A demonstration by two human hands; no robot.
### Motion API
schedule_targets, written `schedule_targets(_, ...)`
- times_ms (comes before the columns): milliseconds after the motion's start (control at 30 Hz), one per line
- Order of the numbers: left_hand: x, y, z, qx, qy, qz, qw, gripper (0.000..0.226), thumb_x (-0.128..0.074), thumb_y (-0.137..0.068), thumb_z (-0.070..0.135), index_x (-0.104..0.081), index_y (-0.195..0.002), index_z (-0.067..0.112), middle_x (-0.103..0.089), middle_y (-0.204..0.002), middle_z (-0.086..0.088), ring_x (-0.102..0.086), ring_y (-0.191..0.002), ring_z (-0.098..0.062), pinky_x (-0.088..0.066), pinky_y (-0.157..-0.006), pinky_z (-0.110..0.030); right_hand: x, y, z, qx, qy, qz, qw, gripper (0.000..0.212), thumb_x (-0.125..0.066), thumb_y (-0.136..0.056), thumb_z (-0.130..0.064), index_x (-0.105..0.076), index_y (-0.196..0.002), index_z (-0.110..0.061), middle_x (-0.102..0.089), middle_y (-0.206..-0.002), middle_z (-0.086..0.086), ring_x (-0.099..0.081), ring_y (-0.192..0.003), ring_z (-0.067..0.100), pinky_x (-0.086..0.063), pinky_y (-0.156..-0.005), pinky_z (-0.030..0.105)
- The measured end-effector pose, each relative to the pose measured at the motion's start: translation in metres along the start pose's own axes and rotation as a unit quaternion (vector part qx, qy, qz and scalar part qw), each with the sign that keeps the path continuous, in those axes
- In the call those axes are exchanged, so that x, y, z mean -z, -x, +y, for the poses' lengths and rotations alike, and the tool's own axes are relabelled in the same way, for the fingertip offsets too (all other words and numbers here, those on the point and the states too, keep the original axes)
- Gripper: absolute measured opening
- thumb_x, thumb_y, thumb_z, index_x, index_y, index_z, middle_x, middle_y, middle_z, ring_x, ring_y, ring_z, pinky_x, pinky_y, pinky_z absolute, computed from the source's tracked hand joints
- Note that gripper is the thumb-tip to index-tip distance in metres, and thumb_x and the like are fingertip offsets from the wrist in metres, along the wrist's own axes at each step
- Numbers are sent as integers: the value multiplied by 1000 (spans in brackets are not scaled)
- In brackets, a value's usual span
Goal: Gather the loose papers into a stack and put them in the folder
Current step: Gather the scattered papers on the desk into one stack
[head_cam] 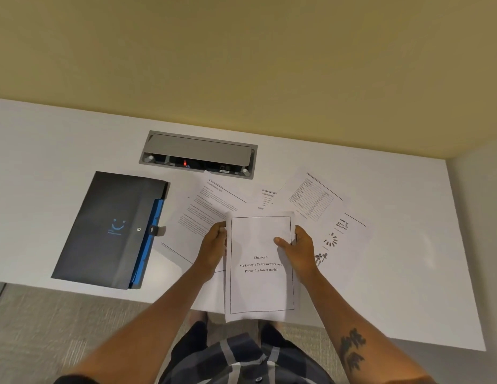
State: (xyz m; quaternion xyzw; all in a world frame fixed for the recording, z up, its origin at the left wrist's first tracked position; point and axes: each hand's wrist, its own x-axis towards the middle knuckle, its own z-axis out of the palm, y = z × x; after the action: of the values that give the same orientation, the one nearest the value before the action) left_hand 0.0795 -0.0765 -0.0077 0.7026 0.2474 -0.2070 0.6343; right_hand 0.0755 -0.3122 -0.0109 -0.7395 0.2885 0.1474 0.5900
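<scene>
The titled sheet (260,261) is gripped at its side edges by the left hand (214,246) and right hand (298,249), with loose papers (314,200) fanned from 10 to 2 o'clock and the folder (111,228) at 9 o'clock on the worktop (408,259); uneven sliding would probably crease or scatter sheets.

bare desk (408,273) right, folder (108,231) left, cable box (198,155) behind papers (211,209)

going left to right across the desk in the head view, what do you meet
dark grey folder with a blue edge → text-filled sheet → left hand → bordered "Chapter 3" title sheet → right hand → sheet with small black drawings
</scene>
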Motion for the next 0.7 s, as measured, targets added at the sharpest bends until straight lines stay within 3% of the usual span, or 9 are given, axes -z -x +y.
schedule_targets(67, -2, 1, 1, 7, 10, 1, 1000, 20, -47, -108, 41, -64, -99, 47, -69, -110, -12, -67, -101, -37, -57, -95, -62, -3, -1, 4, -10, 21, 6, 1000, 22, -80, -89, 2, -59, -95, 6, -53, -79, 15, -48, -86, 18, -43, -78, 30)
schedule_targets(100, -3, 0, 0, 8, 3, 3, 1000, 12, -52, -105, 43, -65, -107, 43, -69, -110, -4, -68, -102, -30, -60, -92, -57, -5, -2, 5, -12, 29, 7, 999, 28, -79, -89, 1, -54, -96, 11, -44, -82, 16, -43, -86, 19, -38, -79, 31)
schedule_targets(167, -5, -3, -6, 1, -36, 6, 999, 28, -67, -99, 35, -63, -124, 23, -71, -110, 2, -69, -103, -23, -61, -82, -35, -8, -2, 7, -8, 35, 11, 999, 32, -79, -90, 0, -47, -89, 2, -37, -88, 10, -36, -85, 21, -33, -75, 33)
schedule_targets(233, -7, -5, -11, -6, -73, 19, 997, 28, -72, -95, 21, -65, -121, 11, -72, -108, -8, -69, -98, -22, -54, -78, -23, -9, -1, 10, -11, 32, 14, 999, 31, -79, -90, -1, -49, -90, 2, -39, -85, 18, -40, -85, 21, -37, -74, 34)
schedule_targets(333, -11, -3, -12, -5, -99, 30, 995, 14, -65, -99, 20, -64, -110, 12, -70, -107, -16, -64, -90, -23, -59, -76, -35, -6, 2, 16, -8, 43, 7, 999, 34, -82, -90, -8, -54, -100, 9, -50, -88, 13, -46, -85, 20, -43, -77, 35)
schedule_targets(400, -11, 4, -8, -6, -90, 16, 996, 10, -61, -102, 25, -61, -111, 22, -68, -104, -4, -66, -96, -25, -62, -82, -44, 2, 7, 21, -6, 49, 13, 999, 32, -84, -89, -12, -58, -103, 1, -58, -92, 5, -52, -84, 22, -48, -77, 33)
schedule_targets(500, -6, 20, -3, -38, -93, -51, 994, 24, -56, -105, 30, -56, -129, 30, -63, -124, 8, -63, -119, -21, -57, -82, -24, 18, 19, 26, -17, 4, -2, 1000, 52, -91, -86, -15, -63, -129, -18, -75, -112, -5, -74, -99, 17, -61, -83, 27)
schedule_targets(567, 1, 31, 1, -54, -102, -93, 989, 35, -55, -106, 35, -51, -141, 35, -58, -139, 7, -58, -126, -19, -54, -93, -29, 26, 28, 29, -17, -40, -24, 999, 64, -95, -81, -16, -59, -133, -29, -77, -116, -12, -77, -102, 5, -64, -78, 20)
schedule_targets(700, 17, 49, 6, -66, -72, -160, 982, 40, -57, -105, 34, -50, -142, 47, -62, -141, 18, -61, -127, -9, -55, -102, -33, 33, 48, 32, -19, -93, -72, 993, 68, -99, -76, -16, -62, -130, -37, -81, -118, -20, -78, -105, -3, -63, -74, 13)
